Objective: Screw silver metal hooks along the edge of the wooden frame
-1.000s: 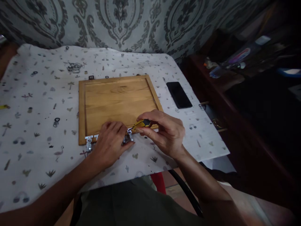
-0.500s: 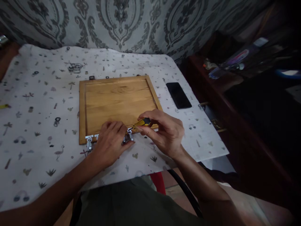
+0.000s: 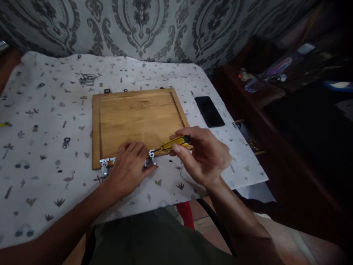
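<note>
A brown wooden panel (image 3: pixel 138 117) with a raised frame lies flat on the table. Metal hinges sit along its near edge: one hinge (image 3: pixel 104 168) near the left corner and another hinge (image 3: pixel 152 158) right of my left hand (image 3: pixel 131 165). That hand bends over the near edge, fingers on the wood, thumb stretched beside the right hinge; what lies under the palm is partly hidden. My right hand (image 3: pixel 205 152) pinches the yellow and black handle of a screwdriver (image 3: pixel 175 142), held slanted. Its tip reaches the right hinge.
A black phone (image 3: pixel 209 112) lies right of the panel. Loose metal hardware (image 3: pixel 87 79) rests behind it on the patterned tablecloth (image 3: pixel 44 147), with small dark rings at the left. A plastic bottle (image 3: pixel 275 70) lies on dark furniture beyond the table's right edge.
My right hand has drawn back to the right with the screwdriver, showing more of its handle and shaft. My left hand stays in place.
</note>
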`<action>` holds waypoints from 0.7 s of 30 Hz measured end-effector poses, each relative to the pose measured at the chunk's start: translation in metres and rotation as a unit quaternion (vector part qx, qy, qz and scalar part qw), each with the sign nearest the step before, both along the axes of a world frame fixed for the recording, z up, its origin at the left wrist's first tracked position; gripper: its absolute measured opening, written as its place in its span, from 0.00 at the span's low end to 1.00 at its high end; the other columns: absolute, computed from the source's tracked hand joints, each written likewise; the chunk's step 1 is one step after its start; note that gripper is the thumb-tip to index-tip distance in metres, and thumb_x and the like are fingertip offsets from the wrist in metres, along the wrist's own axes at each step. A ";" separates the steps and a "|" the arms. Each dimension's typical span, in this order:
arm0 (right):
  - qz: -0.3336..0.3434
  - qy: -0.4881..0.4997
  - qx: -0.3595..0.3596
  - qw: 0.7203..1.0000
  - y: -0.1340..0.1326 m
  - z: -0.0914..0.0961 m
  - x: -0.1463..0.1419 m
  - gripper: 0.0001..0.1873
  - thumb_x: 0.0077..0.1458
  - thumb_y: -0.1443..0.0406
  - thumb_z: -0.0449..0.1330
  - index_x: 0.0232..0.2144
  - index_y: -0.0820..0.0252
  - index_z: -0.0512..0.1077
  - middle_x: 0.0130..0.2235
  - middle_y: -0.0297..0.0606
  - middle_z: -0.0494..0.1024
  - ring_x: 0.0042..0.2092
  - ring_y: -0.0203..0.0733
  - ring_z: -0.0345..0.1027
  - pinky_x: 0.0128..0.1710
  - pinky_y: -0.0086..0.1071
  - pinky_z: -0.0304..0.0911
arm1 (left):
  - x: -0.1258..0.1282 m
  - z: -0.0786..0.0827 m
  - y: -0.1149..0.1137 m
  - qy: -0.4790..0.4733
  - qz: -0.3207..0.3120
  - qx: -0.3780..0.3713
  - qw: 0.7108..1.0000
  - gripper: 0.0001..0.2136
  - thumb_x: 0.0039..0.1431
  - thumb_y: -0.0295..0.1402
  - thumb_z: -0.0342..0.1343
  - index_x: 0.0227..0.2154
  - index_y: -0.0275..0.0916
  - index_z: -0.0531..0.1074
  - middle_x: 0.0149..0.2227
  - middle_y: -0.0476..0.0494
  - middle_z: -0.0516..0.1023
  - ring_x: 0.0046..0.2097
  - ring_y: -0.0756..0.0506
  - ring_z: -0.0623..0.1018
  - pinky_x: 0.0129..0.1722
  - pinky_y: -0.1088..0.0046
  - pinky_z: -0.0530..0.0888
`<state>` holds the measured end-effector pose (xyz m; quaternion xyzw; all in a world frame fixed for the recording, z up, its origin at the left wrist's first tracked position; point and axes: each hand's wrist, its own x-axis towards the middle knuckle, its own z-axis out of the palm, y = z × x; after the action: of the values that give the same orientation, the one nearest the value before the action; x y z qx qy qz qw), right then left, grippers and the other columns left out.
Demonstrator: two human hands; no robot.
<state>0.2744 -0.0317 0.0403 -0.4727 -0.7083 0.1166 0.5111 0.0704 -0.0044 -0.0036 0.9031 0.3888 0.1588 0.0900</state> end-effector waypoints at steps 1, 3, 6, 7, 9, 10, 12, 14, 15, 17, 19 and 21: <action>0.001 -0.005 0.015 1.000 0.000 -0.001 -0.001 0.11 0.62 0.66 0.64 0.47 0.52 0.74 0.40 0.35 0.82 0.31 0.36 0.77 0.32 0.32 0.78 | 0.000 0.000 0.000 -0.001 0.000 0.001 1.000 0.11 0.65 0.42 0.61 0.39 0.38 0.71 0.40 0.41 0.77 0.45 0.36 0.77 0.49 0.53 0.71; -0.007 -0.011 0.047 0.999 0.001 -0.003 -0.003 0.11 0.62 0.67 0.64 0.47 0.53 0.74 0.39 0.34 0.83 0.30 0.35 0.76 0.32 0.31 0.78 | 0.000 -0.001 0.000 -0.004 0.001 0.001 1.000 0.11 0.65 0.42 0.61 0.39 0.39 0.71 0.40 0.41 0.78 0.45 0.36 0.77 0.48 0.53 0.71; -0.010 -0.022 0.049 0.999 0.001 -0.004 -0.005 0.11 0.62 0.67 0.65 0.46 0.54 0.74 0.38 0.33 0.83 0.29 0.34 0.76 0.32 0.29 0.78 | 0.001 0.000 0.000 -0.006 0.005 0.003 1.000 0.11 0.65 0.42 0.60 0.39 0.39 0.71 0.39 0.41 0.78 0.44 0.36 0.77 0.47 0.53 0.71; -0.011 -0.025 0.049 0.998 0.001 -0.003 -0.005 0.11 0.62 0.67 0.65 0.46 0.54 0.74 0.38 0.33 0.83 0.29 0.34 0.76 0.32 0.28 0.78 | 0.001 0.000 0.000 -0.003 0.005 0.004 1.000 0.11 0.65 0.42 0.60 0.39 0.39 0.71 0.40 0.41 0.78 0.44 0.36 0.77 0.47 0.53 0.71; -0.011 -0.032 0.049 0.998 0.001 -0.002 -0.005 0.11 0.61 0.68 0.65 0.46 0.54 0.74 0.38 0.32 0.83 0.30 0.33 0.76 0.33 0.28 0.77 | 0.001 0.001 0.000 0.002 0.004 0.006 1.000 0.11 0.65 0.42 0.61 0.39 0.38 0.72 0.40 0.41 0.78 0.44 0.36 0.77 0.47 0.54 0.71; -0.011 -0.035 0.049 0.998 0.002 -0.002 -0.004 0.11 0.61 0.68 0.65 0.46 0.54 0.74 0.38 0.32 0.83 0.30 0.33 0.76 0.33 0.27 0.78 | 0.001 0.002 0.000 0.003 0.003 0.006 1.000 0.12 0.64 0.41 0.62 0.39 0.38 0.72 0.40 0.41 0.78 0.44 0.36 0.77 0.47 0.54 0.71; -0.010 -0.041 0.051 0.998 0.003 -0.002 -0.004 0.11 0.61 0.68 0.66 0.46 0.54 0.74 0.39 0.33 0.83 0.31 0.33 0.76 0.34 0.27 0.78 | 0.001 0.002 0.000 0.003 0.003 0.006 1.000 0.12 0.64 0.41 0.62 0.39 0.38 0.72 0.40 0.40 0.78 0.45 0.36 0.77 0.48 0.54 0.71; -0.007 -0.046 0.055 0.997 0.003 -0.002 -0.005 0.11 0.61 0.67 0.66 0.46 0.54 0.73 0.39 0.33 0.84 0.31 0.34 0.77 0.34 0.28 0.78 | 0.001 0.002 0.000 0.003 0.003 0.004 1.000 0.11 0.64 0.41 0.62 0.39 0.38 0.72 0.40 0.40 0.78 0.45 0.36 0.77 0.48 0.55 0.71; -0.004 -0.049 0.059 0.997 0.004 -0.002 -0.005 0.10 0.62 0.67 0.65 0.46 0.54 0.73 0.39 0.34 0.84 0.31 0.34 0.77 0.33 0.28 0.78 | 0.001 0.001 0.000 0.003 0.004 0.002 1.000 0.11 0.65 0.41 0.61 0.40 0.38 0.72 0.40 0.40 0.78 0.45 0.36 0.77 0.48 0.54 0.71; 0.002 -0.058 0.061 0.996 0.004 -0.002 -0.006 0.09 0.63 0.67 0.64 0.46 0.55 0.74 0.39 0.34 0.84 0.31 0.34 0.77 0.33 0.27 0.78 | 0.001 0.000 0.000 0.002 0.005 -0.001 1.000 0.11 0.66 0.42 0.59 0.40 0.39 0.72 0.40 0.41 0.78 0.45 0.36 0.77 0.48 0.54 0.71; 0.008 -0.064 0.058 0.996 0.004 -0.001 -0.006 0.08 0.64 0.66 0.64 0.46 0.55 0.74 0.39 0.34 0.84 0.31 0.33 0.77 0.34 0.27 0.78 | 0.001 0.000 0.000 0.004 0.006 -0.001 1.000 0.12 0.66 0.43 0.59 0.40 0.39 0.71 0.40 0.41 0.78 0.45 0.36 0.77 0.48 0.54 0.71; 0.014 -0.071 0.046 0.996 0.004 0.001 -0.006 0.08 0.64 0.65 0.64 0.46 0.55 0.74 0.39 0.34 0.84 0.32 0.34 0.78 0.35 0.27 0.78 | 0.000 0.000 0.000 0.008 0.003 0.004 1.000 0.12 0.66 0.43 0.59 0.40 0.39 0.71 0.40 0.42 0.78 0.45 0.37 0.77 0.48 0.55 0.71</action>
<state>0.2685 -0.0279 0.0415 -0.4455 -0.7540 0.0570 0.4793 0.0708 -0.0040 -0.0039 0.9036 0.3912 0.1534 0.0832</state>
